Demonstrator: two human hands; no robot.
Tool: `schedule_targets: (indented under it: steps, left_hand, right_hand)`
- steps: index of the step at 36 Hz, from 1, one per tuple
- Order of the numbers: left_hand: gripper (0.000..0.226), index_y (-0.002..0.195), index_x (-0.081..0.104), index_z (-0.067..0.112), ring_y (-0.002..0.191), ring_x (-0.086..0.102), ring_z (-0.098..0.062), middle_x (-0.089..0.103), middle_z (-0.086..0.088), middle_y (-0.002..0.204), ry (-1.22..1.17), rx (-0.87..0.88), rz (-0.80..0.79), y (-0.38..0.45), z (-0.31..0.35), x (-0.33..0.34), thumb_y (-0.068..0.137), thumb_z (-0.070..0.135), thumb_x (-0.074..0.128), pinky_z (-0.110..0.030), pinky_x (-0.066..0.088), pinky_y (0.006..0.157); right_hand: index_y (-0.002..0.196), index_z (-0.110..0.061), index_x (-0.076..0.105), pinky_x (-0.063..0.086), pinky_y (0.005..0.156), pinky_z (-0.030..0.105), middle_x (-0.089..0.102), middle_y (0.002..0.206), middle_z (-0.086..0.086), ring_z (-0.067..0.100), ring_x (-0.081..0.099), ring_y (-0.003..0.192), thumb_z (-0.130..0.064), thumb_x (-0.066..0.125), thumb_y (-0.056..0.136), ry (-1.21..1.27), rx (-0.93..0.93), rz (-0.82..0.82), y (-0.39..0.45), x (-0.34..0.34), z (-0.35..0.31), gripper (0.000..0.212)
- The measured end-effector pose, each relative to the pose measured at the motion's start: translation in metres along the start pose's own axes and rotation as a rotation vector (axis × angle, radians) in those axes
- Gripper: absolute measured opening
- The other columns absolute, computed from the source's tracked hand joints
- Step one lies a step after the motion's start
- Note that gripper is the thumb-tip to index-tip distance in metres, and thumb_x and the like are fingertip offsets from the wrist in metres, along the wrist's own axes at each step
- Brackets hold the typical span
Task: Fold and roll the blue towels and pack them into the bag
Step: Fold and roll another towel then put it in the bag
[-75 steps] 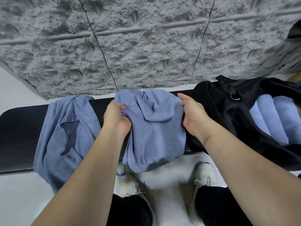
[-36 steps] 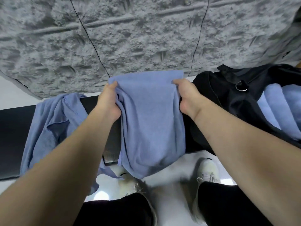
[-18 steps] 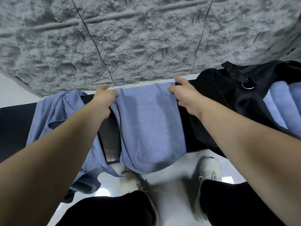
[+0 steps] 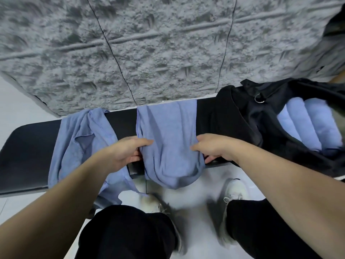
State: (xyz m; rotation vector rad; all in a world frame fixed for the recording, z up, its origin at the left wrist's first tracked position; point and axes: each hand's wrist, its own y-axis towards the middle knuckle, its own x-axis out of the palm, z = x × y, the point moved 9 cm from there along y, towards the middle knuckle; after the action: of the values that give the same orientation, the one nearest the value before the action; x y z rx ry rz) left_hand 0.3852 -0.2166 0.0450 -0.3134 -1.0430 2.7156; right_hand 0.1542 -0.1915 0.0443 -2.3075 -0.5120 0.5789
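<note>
Blue towel (image 4: 168, 131) pinched at both side edges, left hand (image 4: 125, 152) and right hand (image 4: 214, 148); hanging end below may slide off bench (image 4: 28, 146) if released.

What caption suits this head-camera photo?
Both hands, left and right, grip a blue towel draped over a black bench.

No text, label, brand, number or sign can be read anywhere in this view; the cloth, the bag and the wall show only plain surfaces, with no lettering to make out.
</note>
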Motion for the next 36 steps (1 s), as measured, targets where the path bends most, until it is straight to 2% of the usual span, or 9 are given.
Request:
schedule_targets:
  steps: [5, 8, 11, 14, 20, 24, 28, 31, 36]
  left_hand:
    - [0.029, 0.122, 0.063, 0.016, 0.100, 0.070, -0.020, 0.075, -0.001, 0.107, -0.107, 0.124, 0.176, -0.012, 0.007, -0.022, 0.094, 0.021, 0.062, -0.038, 0.054, 0.092]
    - [0.025, 0.120, 0.063, 0.019, 0.101, 0.069, -0.022, 0.074, -0.002, 0.109, -0.187, 0.176, 0.280, -0.017, 0.011, -0.035, 0.096, 0.029, 0.061, -0.044, 0.056, 0.089]
    - [0.030, 0.112, 0.062, 0.014, 0.102, 0.067, -0.028, 0.071, -0.007, 0.109, -0.114, 0.182, 0.388, -0.018, 0.011, -0.047, 0.094, 0.038, 0.063, -0.051, 0.053, 0.091]
    - [0.029, 0.099, 0.057, 0.008, 0.087, 0.059, -0.025, 0.063, -0.006, 0.092, 0.073, 0.258, 0.528, -0.019, 0.015, -0.051, 0.094, 0.035, 0.063, -0.038, 0.049, 0.071]
    - [0.017, 0.107, 0.046, 0.013, 0.081, 0.049, -0.021, 0.048, 0.002, 0.085, 0.183, 0.320, 0.671, -0.010, 0.022, -0.055, 0.095, 0.020, 0.057, -0.031, 0.039, 0.062]
    - [0.020, 0.110, 0.044, 0.010, 0.072, 0.047, -0.023, 0.046, 0.002, 0.079, 0.350, 0.366, 0.698, 0.000, 0.027, -0.053, 0.093, 0.014, 0.054, -0.038, 0.042, 0.068]
    - [0.019, 0.109, 0.039, 0.020, 0.073, 0.054, -0.030, 0.054, -0.004, 0.085, 0.535, 0.383, 0.627, 0.011, 0.024, -0.042, 0.095, 0.019, 0.053, -0.044, 0.045, 0.067]
    - [0.027, 0.117, 0.043, 0.021, 0.082, 0.053, -0.027, 0.050, -0.002, 0.113, 0.674, 0.448, 0.662, 0.010, 0.026, -0.036, 0.093, 0.021, 0.056, -0.045, 0.047, 0.068]
    - [0.036, 0.117, 0.057, 0.013, 0.098, 0.047, -0.034, 0.046, -0.013, 0.117, 1.092, 0.770, 0.736, -0.005, 0.037, -0.014, 0.083, 0.008, 0.065, -0.045, 0.038, 0.080]
  right_hand:
    - [0.103, -0.026, 0.055, 0.053, 0.094, 0.042, 0.069, 0.109, 0.000, 0.021, 0.066, 0.103, -0.033, 0.048, 0.098, 0.349, -0.076, 0.252, -0.005, -0.028, 0.003, 0.011]
    - [0.103, -0.015, 0.051, 0.049, 0.081, 0.037, 0.065, 0.100, 0.005, 0.023, 0.063, 0.097, -0.035, 0.043, 0.101, 0.415, -0.146, 0.448, -0.009, -0.051, 0.002, 0.022]
    - [0.102, -0.007, 0.043, 0.035, 0.067, 0.034, 0.048, 0.082, 0.003, 0.019, 0.045, 0.076, -0.035, 0.040, 0.103, 0.282, -0.233, 0.595, -0.019, -0.064, -0.007, 0.028]
    - [0.095, -0.016, 0.040, 0.038, 0.064, 0.038, 0.046, 0.072, 0.000, 0.021, 0.046, 0.066, -0.031, 0.043, 0.101, 0.088, -0.311, 0.626, -0.021, -0.065, -0.021, 0.017]
    - [0.127, -0.024, 0.029, 0.031, 0.049, 0.033, 0.053, 0.080, -0.003, 0.024, 0.050, 0.056, -0.025, 0.049, 0.094, -0.235, -0.340, 0.687, -0.019, -0.066, -0.040, 0.039]
    - [0.124, -0.017, 0.035, 0.027, 0.050, 0.033, 0.050, 0.118, 0.005, 0.028, 0.050, 0.063, -0.024, 0.051, 0.094, -0.451, -0.363, 0.721, -0.007, -0.065, -0.048, 0.035]
    - [0.119, -0.013, 0.040, 0.034, 0.057, 0.037, 0.046, 0.115, 0.011, 0.030, 0.046, 0.065, -0.019, 0.050, 0.093, -0.618, -0.365, 0.690, 0.007, -0.053, -0.049, 0.028]
    - [0.118, -0.012, 0.041, 0.035, 0.060, 0.038, 0.044, 0.115, 0.012, 0.030, 0.045, 0.072, -0.015, 0.048, 0.092, -0.727, -0.346, 0.643, 0.016, -0.044, -0.047, 0.027]
    - [0.122, -0.012, 0.048, 0.035, 0.079, 0.042, 0.046, 0.121, 0.012, 0.032, 0.045, 0.106, -0.018, 0.056, 0.087, -1.029, -0.374, 0.752, 0.015, -0.034, -0.047, 0.036]
